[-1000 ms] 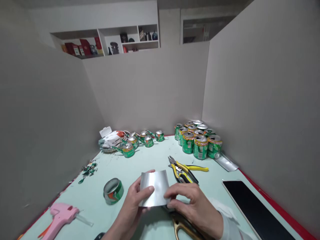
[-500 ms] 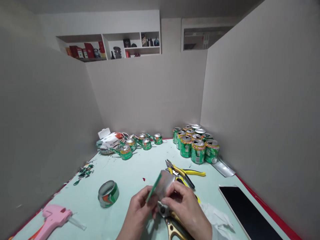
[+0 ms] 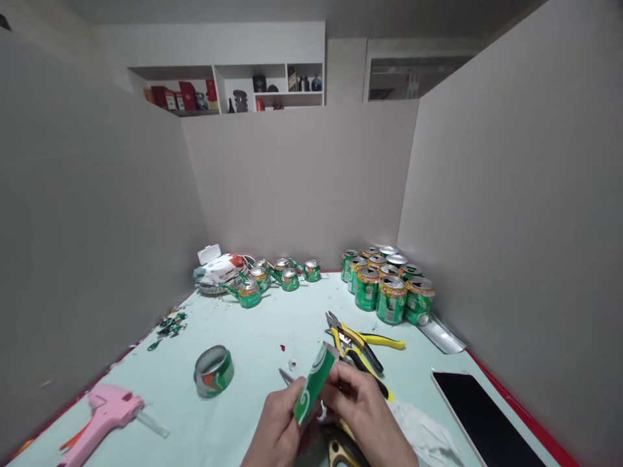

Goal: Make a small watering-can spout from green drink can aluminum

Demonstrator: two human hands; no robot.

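A bent piece of green can metal point(image 3: 315, 388) with white swirls is held up between both hands at the front of the table. My left hand point(image 3: 278, 421) is closed on its lower left edge. The fingers of my right hand point(image 3: 359, 410) pinch its right side, where a bit of the silver inside shows. Beneath my hands lie gold-handled shears point(image 3: 341, 449), mostly covered, with a pointed blade point(image 3: 286, 376) poking out left of the metal. Just beyond are yellow-and-black pliers point(image 3: 363, 340). A cut ring of can point(image 3: 214, 371) rests to the left.
At front left lies a pink glue gun point(image 3: 109, 412). Whole green cans point(image 3: 392, 299) stand at back right, small cut cans with handles point(image 3: 250, 295) at back left. A tablet point(image 3: 487, 415) and crumpled tissue point(image 3: 423, 431) are on the right. Grey panels point(image 3: 296, 188) enclose the table.
The can metal has been turned, so its green printed face shows instead of the silver inside. Both hands stay on it. The view has shifted slightly.
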